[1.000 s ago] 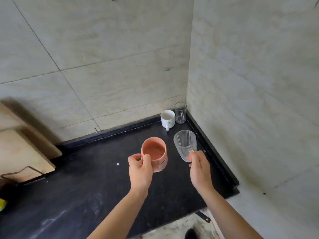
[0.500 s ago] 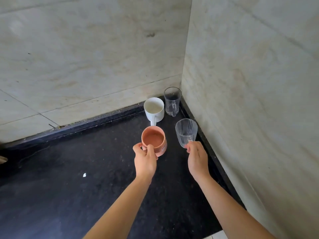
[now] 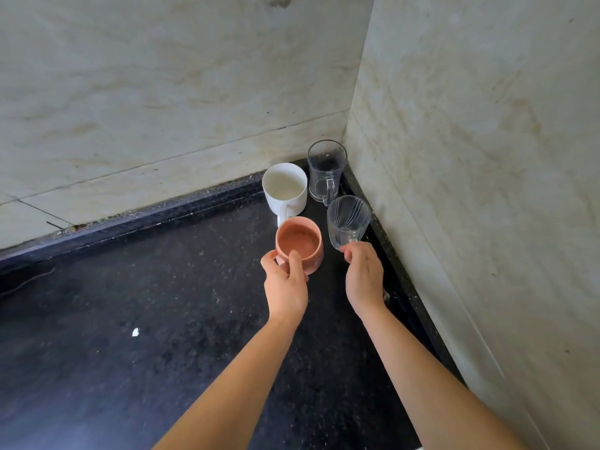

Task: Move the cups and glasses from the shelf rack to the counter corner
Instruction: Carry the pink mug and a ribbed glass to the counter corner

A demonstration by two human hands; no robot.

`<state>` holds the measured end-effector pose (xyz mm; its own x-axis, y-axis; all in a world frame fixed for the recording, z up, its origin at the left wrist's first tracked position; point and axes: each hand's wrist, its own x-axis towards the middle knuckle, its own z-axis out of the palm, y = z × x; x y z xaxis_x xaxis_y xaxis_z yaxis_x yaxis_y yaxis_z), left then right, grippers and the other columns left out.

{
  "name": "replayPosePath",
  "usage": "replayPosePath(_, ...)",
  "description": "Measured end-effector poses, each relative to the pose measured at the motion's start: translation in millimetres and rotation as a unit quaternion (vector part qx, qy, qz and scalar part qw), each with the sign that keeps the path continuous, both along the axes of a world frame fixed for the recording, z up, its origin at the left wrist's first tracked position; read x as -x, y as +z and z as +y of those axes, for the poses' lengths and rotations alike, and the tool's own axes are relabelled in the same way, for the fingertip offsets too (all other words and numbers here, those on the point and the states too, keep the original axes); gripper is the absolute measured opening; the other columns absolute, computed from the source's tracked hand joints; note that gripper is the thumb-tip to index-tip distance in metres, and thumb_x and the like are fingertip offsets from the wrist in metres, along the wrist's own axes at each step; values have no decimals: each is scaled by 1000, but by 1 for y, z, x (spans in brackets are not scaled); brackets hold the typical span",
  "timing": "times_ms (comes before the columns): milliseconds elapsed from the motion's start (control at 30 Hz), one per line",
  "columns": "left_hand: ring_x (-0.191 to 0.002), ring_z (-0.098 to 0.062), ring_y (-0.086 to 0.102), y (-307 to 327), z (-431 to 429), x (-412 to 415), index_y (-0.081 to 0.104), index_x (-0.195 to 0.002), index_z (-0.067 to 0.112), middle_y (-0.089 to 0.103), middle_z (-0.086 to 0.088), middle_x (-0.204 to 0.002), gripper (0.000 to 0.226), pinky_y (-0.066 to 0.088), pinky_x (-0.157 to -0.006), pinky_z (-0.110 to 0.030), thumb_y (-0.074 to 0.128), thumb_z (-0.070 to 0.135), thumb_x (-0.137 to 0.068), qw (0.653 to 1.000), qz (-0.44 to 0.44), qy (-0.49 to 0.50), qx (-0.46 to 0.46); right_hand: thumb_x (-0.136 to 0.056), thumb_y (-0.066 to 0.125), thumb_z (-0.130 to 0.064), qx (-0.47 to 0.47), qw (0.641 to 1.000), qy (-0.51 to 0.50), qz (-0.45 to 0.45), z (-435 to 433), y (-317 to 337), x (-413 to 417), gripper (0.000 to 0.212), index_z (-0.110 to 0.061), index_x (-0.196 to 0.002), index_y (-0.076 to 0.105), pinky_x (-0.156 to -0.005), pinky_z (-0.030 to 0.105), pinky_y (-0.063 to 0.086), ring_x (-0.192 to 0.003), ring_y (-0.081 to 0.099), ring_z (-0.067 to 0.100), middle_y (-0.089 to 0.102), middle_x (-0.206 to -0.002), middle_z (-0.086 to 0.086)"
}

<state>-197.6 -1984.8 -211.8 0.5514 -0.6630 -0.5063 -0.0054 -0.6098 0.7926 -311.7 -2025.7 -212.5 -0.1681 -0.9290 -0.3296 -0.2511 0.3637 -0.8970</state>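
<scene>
Left hand (image 3: pixel 285 284) grips a terracotta-pink ceramic mug (image 3: pixel 299 243) by its side; right hand (image 3: pixel 363 280) pinches a ribbed clear glass cup (image 3: pixel 348 220) near its base, tilted. Both are near the corner's white ceramic mug (image 3: pixel 285 190) and clear glass handled mug (image 3: pixel 326 170). Risk: the low pinch slips, or glass knocks glass on set-down.

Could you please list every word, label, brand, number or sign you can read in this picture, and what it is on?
None: no readable text anywhere.
The pink mug in the left hand, the ribbed glass in the right hand, the white mug and the clear glass mug are all unmarked.
The wall tiles show only stains.
</scene>
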Motion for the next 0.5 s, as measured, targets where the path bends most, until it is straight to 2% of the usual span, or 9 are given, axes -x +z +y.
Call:
replayPosePath(133, -83, -10, 67, -5, 0, -4, 30, -135, 24, 70, -2, -102, 48, 48, -66, -22, 46, 52, -99, 1000, -3, -25, -6, -97, 43, -20, 11, 997, 15, 78, -2, -4, 4, 32, -17, -67, 56, -73, 32, 37, -91, 53, 19, 56, -83, -8)
replayPosePath(233, -98, -18, 65, -2, -1, -11, 36, -134, 22, 64, -5, -118, 52, 55, -84, -35, 48, 56, -97, 998, -20, -51, -37, -100, 43, -19, -1, 990, 35, 136, -3, -7, 6, 34, -15, -67, 51, -67, 30, 34, -88, 51, 24, 52, -76, -2)
replayPosePath(300, -115, -23, 57, 9, 1, -18, 42, -140, 19, 53, -7, -135, 56, 52, -96, -45, 43, 57, -98, 990, -88, -87, -64, -100, 47, -23, -12, 987, 27, 156, -1, -2, 10, 20, -15, -84, 57, -73, 30, 40, -96, 51, 25, 55, -93, 5)
replayPosePath(333, -124, -25, 52, 18, 3, -23, 42, -143, 18, 47, -8, -142, 57, 49, -101, -47, 41, 55, -99, 985, -123, -103, -64, -100, 51, -25, -11, 985, 20, 170, 1, 4, 12, 17, -12, -103, 62, -84, 35, 44, -107, 52, 26, 57, -108, 8)
replayPosePath(367, -131, -26, 45, 29, 5, -28, 41, -145, 19, 43, -8, -147, 57, 46, -104, -47, 39, 54, -100, 979, -159, -120, -51, -100, 54, -24, 2, 982, 15, 188, 2, 12, 14, 26, -9, -120, 61, -94, 39, 44, -119, 50, 28, 56, -123, 11)
replayPosePath(400, -136, -26, 40, 40, 8, -35, 40, -147, 18, 41, -8, -150, 57, 42, -106, -46, 38, 52, -101, 969, -201, -141, -27, -100, 56, -23, 30, 978, 15, 206, 4, 19, 16, 33, -7, -129, 58, -100, 41, 42, -126, 48, 30, 54, -133, 13)
replayPosePath(500, -139, -30, 34, 94, 13, -73, 40, -147, 12, 42, -10, -151, 54, 35, -111, -47, 39, 44, -103, 919, -335, -198, 60, -101, 56, -25, 152, 952, 62, 257, 2, 66, 6, 38, -8, -135, 58, -105, 47, 41, -132, 46, 39, 51, -143, 20)
